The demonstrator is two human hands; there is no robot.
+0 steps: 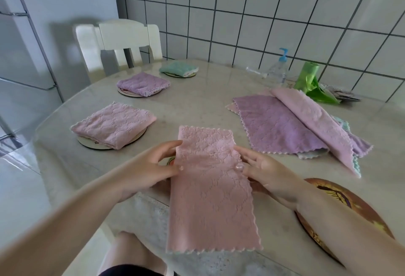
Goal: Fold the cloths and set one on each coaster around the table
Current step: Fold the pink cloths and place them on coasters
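A pink cloth, folded into a long strip, lies in front of me and hangs over the table's near edge. My left hand pinches its left edge and my right hand its right edge, about halfway along. A coaster peeks out under the strip by my left hand. Three folded cloths rest on coasters: pink, purple and green. A loose pile of unfolded cloths, purple and pink on top, lies at the right. A bare brown coaster sits partly under my right forearm.
The round marble table stands against a tiled wall. A white chair is at the far side. A pump bottle, a green bag roll and some packets stand at the back right.
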